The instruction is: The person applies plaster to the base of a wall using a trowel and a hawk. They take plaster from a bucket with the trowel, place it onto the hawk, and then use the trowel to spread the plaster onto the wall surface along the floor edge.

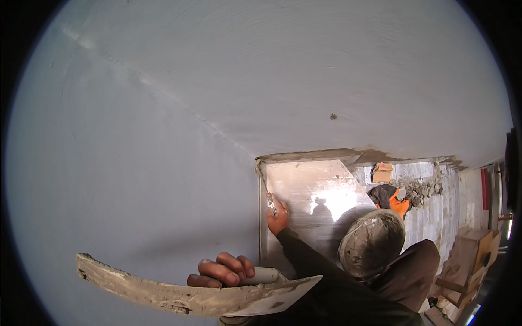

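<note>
Close to the bottom of the view, my left hand [227,268] is wrapped round the pale handle of a plastering trowel [147,292]. Its long blade is smeared with grey-brown plaster and stands off the wall. Farther off, my right hand [277,219] grips a small tool [270,202] with a red and metallic handle. Its thin blade points up into the corner where two grey plastered walls [179,179] meet the floor board [304,176]. The exact shape of that blade is too small to tell. My right sleeve crosses over the board.
A plaster-smeared bucket [372,244] stands beside my bent knee [416,274]. Beyond it lie an orange and black cloth item [399,205], a tan block [381,172] and grey rubble [423,191]. A wooden box-like stand [472,255] is at the right.
</note>
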A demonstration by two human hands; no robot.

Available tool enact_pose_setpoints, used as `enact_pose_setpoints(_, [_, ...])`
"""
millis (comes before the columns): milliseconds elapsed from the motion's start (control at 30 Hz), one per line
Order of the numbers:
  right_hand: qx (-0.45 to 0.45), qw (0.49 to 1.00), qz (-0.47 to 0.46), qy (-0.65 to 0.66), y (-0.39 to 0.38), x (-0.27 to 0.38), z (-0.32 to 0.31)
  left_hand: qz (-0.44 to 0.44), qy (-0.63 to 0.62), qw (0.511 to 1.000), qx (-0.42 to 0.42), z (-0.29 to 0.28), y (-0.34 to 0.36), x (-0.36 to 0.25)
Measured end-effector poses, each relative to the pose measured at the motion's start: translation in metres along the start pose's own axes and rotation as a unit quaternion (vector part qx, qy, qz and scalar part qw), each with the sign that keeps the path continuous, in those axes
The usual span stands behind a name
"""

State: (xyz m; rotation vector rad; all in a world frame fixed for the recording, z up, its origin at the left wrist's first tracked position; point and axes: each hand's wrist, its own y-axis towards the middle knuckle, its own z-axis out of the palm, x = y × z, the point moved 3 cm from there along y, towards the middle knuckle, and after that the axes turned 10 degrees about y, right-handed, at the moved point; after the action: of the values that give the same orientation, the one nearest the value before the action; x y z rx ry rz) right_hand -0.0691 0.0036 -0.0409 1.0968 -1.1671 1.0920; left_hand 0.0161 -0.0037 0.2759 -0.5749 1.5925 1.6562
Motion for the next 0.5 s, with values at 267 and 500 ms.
enact_pose_setpoints(267, [0.011,0.992,0.112,0.061,0.017,-0.022,0.008,-0.002,0.011,1.000,0.017,0.002,0.000,-0.001])
enact_pose_setpoints(500, [-0.010,0.989,0.148,0.025,0.021,-0.030,0.029,0.011,0.037,0.999,0.012,0.002,0.001,-0.001])
